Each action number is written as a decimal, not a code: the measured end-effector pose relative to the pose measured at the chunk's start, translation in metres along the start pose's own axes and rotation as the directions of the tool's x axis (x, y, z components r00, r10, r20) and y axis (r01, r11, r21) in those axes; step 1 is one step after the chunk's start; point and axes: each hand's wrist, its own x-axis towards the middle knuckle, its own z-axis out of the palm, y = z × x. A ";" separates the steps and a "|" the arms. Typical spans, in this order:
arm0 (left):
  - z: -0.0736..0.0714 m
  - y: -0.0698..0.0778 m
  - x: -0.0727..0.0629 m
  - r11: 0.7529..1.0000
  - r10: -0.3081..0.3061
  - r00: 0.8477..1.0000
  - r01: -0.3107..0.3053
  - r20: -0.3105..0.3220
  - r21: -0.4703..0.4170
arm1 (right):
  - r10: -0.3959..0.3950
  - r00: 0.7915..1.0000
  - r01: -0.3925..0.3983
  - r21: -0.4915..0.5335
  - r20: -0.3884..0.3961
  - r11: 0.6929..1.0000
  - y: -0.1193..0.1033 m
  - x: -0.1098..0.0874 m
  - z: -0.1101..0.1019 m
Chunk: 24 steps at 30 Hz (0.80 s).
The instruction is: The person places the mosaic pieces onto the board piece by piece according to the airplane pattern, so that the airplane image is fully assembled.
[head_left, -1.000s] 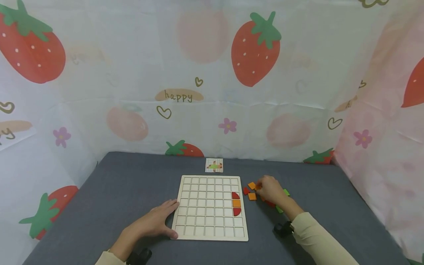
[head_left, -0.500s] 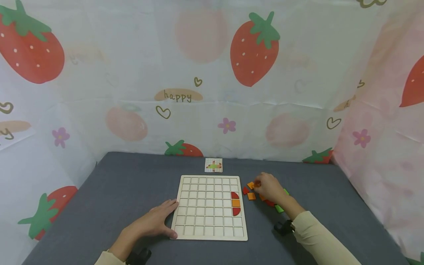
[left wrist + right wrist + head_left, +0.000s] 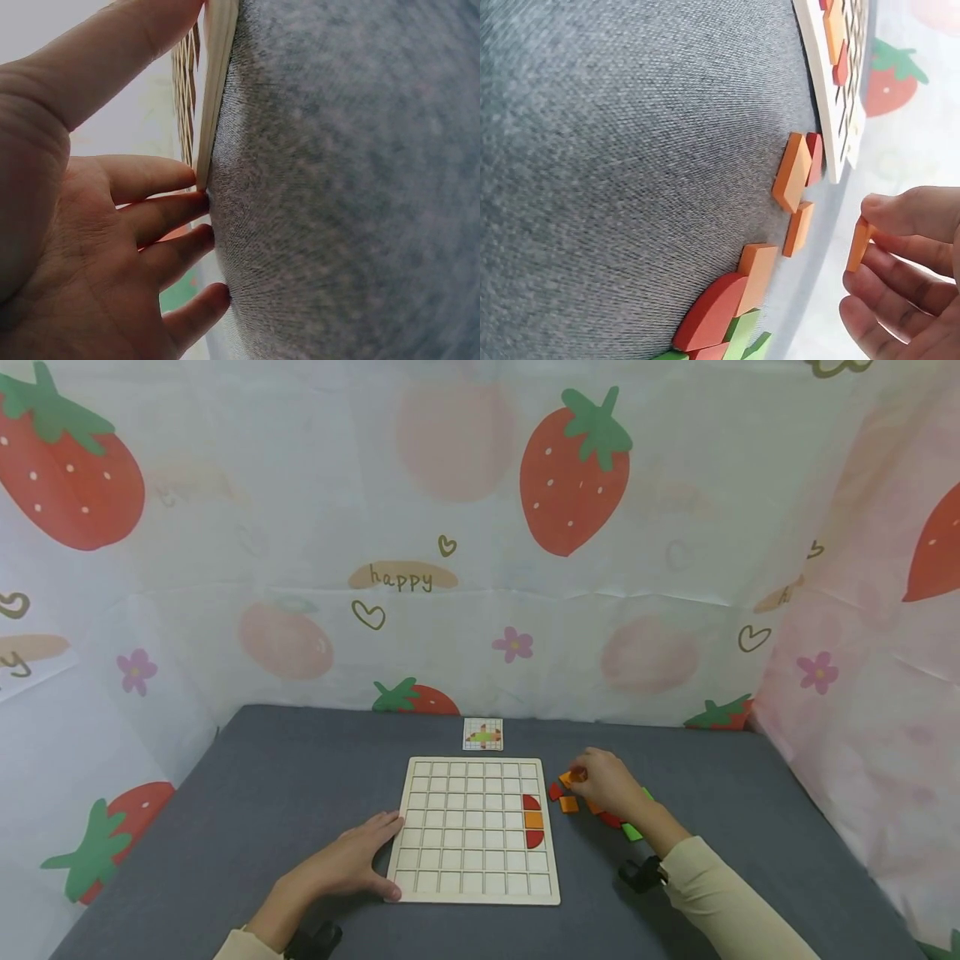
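A pale wooden grid board (image 3: 474,860) lies on the grey cloth, with a red rounded piece, an orange square tile (image 3: 533,820) and another red rounded piece in its right column. My left hand (image 3: 352,858) rests at the board's left edge; in the left wrist view its straight fingers (image 3: 161,217) and thumb touch the rim. To the right of the board, my right hand (image 3: 611,785) pinches an orange tile (image 3: 859,244) between thumb and fingers, raised above the cloth. Loose orange tiles (image 3: 791,172), a red piece (image 3: 712,311) and green pieces (image 3: 741,334) lie below it.
Behind the board lies a small card (image 3: 482,735) with a coloured pattern on a grid. A strawberry-printed curtain (image 3: 465,635) hangs at the back and sides of the grey table (image 3: 315,760).
My right hand has moved slightly left and away from me with the orange tile. The left hand keeps its place at the board's edge.
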 end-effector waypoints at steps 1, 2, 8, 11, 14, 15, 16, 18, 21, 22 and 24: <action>0.000 0.000 0.000 1.000 -0.003 1.000 0.003 0.000 0.003 | 0.001 1.000 -0.001 0.000 0.001 1.000 -0.001 0.000 0.000; 0.000 0.000 0.001 1.000 -0.006 1.000 0.006 0.001 0.004 | 0.001 1.000 -0.001 0.002 0.003 1.000 -0.001 0.000 -0.001; -0.001 0.002 0.001 1.000 -0.014 1.000 0.014 0.007 0.005 | 0.004 1.000 -0.005 0.032 0.015 0.999 -0.004 -0.002 -0.004; -0.001 0.002 0.000 1.000 -0.010 1.000 0.010 0.003 0.005 | 0.011 1.000 -0.012 0.050 0.019 0.999 -0.005 -0.002 -0.005; -0.001 0.002 -0.002 1.000 0.002 1.000 -0.002 -0.003 0.003 | 0.010 1.000 -0.012 0.056 0.025 0.998 -0.006 -0.002 -0.006; -0.001 0.002 -0.003 1.000 0.007 1.000 -0.007 -0.005 0.004 | 0.010 1.000 -0.011 0.058 0.025 0.998 -0.007 -0.003 -0.007; -0.001 0.002 -0.003 1.000 0.011 1.000 -0.011 -0.006 0.001 | 0.007 1.000 -0.008 0.060 0.026 0.998 -0.007 -0.002 -0.007; -0.001 0.002 -0.003 1.000 0.016 1.000 -0.016 -0.006 -0.004 | 0.002 1.000 -0.003 0.059 0.026 0.998 -0.007 -0.003 -0.007; -0.001 0.001 -0.003 1.000 0.019 1.000 -0.019 -0.003 -0.010 | -0.005 1.000 0.003 0.056 0.027 0.998 -0.008 -0.002 -0.007; -0.001 0.001 -0.003 1.000 0.018 1.000 -0.018 -0.002 -0.014 | -0.005 1.000 0.004 0.055 0.027 0.998 -0.008 -0.002 -0.006; -0.001 0.000 -0.003 1.000 0.020 1.000 -0.020 -0.002 -0.017 | -0.008 1.000 0.007 0.054 0.027 0.999 -0.008 -0.002 -0.006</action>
